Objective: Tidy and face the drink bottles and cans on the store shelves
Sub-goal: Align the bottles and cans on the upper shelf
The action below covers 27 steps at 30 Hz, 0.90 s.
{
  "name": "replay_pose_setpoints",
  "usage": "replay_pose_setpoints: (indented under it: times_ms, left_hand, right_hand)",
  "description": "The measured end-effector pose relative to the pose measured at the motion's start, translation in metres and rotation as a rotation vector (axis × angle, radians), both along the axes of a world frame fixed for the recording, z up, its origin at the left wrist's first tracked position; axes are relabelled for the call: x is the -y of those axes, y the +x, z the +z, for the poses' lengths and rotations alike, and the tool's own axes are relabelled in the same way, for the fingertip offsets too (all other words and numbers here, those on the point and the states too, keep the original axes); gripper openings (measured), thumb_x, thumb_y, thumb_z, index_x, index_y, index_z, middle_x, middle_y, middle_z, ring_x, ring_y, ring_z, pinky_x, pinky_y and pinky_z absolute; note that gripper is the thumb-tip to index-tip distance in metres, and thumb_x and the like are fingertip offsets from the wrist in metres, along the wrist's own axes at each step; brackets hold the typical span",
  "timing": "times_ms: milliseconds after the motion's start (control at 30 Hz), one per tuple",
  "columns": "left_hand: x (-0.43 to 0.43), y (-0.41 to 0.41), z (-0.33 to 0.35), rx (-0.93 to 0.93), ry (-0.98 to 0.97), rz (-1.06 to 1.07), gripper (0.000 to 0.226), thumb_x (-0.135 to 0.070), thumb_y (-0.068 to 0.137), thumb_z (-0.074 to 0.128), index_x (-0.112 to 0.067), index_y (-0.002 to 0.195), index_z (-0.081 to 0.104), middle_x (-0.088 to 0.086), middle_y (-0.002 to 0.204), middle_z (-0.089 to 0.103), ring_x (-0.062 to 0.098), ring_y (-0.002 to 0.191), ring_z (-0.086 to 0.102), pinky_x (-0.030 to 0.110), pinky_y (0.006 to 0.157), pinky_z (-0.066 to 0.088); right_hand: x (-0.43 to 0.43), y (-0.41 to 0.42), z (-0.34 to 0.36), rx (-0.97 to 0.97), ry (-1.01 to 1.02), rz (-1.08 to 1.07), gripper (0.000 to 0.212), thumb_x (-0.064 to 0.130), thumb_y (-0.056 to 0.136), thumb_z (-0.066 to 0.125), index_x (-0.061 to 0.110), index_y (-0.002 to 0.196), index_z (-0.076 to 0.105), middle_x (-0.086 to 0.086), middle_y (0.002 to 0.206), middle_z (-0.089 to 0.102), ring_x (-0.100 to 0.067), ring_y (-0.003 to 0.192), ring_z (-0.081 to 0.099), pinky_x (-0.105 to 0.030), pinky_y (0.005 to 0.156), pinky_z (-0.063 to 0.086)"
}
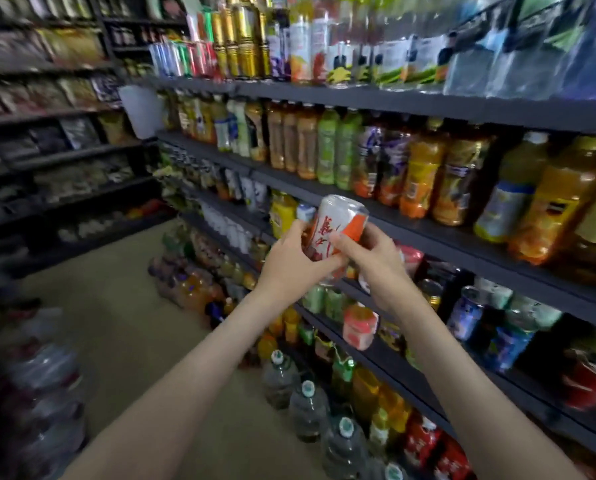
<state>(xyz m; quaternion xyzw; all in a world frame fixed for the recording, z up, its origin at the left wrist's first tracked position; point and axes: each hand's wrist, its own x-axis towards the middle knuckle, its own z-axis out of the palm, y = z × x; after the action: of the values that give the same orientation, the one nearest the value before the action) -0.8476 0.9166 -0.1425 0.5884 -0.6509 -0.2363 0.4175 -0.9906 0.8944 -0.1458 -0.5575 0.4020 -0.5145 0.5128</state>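
A white aluminium drink can with an orange panel and red brush-style lettering down its side is held in both hands, off the shelves, in front of the front edge of a dark grey metal shelf; it leans slightly, its silver top rim up and tipped to the right, its base hidden low between the palms. The print is too blurred to read.

The left hand grasps the can's left side, its fingers curled under and across the lower part; the right hand grips the right side, thumb laid over the orange panel and the other fingers wrapped behind — both hands are clenched on the can.

On the shelf just above stand orange juice bottles with yellow caps and, further left, green-labelled tea bottles, upright in rows; tall gold cans stand on the top shelf. Below the hands, short cans and small pink tubs sit on the lower shelves — several at odd angles; clear water jugs with pale green caps stand on the beige floor against the shelf base.
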Motion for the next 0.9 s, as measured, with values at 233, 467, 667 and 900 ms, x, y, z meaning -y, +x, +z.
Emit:
replay_pose_setpoints:
  times_ms: [233, 467, 667, 900]
  left_hand:
    - [0.132, 0.137, 0.030, -0.222, 0.150, -0.222, 0.041, -0.043, 0.080, 0.073, -0.038, 0.115, 0.051, -0.009, 0.117, 0.065, 0.009, 0.107, 0.063, 0.031, 0.091, 0.052]
    - [0.239, 0.289, 0.057, -0.355, 0.020, -0.007, 0.037, -0.031, 0.075, 0.076, -0.032, 0.107, 0.057, -0.009, 0.105, 0.070, 0.003, 0.094, 0.067, 0.023, 0.081, 0.054]
    - [0.319, 0.446, 0.046, -0.351, -0.102, 0.143, 0.042, -0.022, 0.072, 0.082, -0.031, 0.107, 0.060, -0.009, 0.098, 0.072, 0.004, 0.089, 0.068, 0.023, 0.075, 0.054]
    - [0.421, 0.586, 0.067, -0.325, -0.159, 0.080, 0.043, -0.015, 0.073, 0.080, -0.033, 0.105, 0.058, -0.013, 0.097, 0.071, -0.003, 0.087, 0.066, 0.014, 0.070, 0.052]
  right_hand:
    - [0.138, 0.116, 0.029, -0.015, -0.117, 0.084, 0.021, 0.022, 0.082, 0.073, 0.019, 0.102, 0.069, 0.002, 0.097, 0.074, -0.014, 0.092, 0.070, -0.033, 0.080, 0.056]
    - [0.274, 0.285, 0.062, -0.096, -0.188, 0.215, 0.037, 0.030, 0.080, 0.075, 0.022, 0.115, 0.064, 0.006, 0.107, 0.070, -0.007, 0.096, 0.067, -0.031, 0.087, 0.056]
    - [0.355, 0.443, 0.066, -0.275, -0.295, 0.264, 0.045, 0.038, 0.075, 0.078, 0.039, 0.112, 0.052, 0.014, 0.111, 0.060, 0.006, 0.096, 0.056, -0.008, 0.068, 0.044]
    - [0.441, 0.587, 0.088, -0.227, -0.239, 0.133, 0.048, 0.032, 0.075, 0.080, 0.035, 0.109, 0.046, 0.018, 0.101, 0.059, 0.010, 0.085, 0.053, -0.004, 0.059, 0.044]
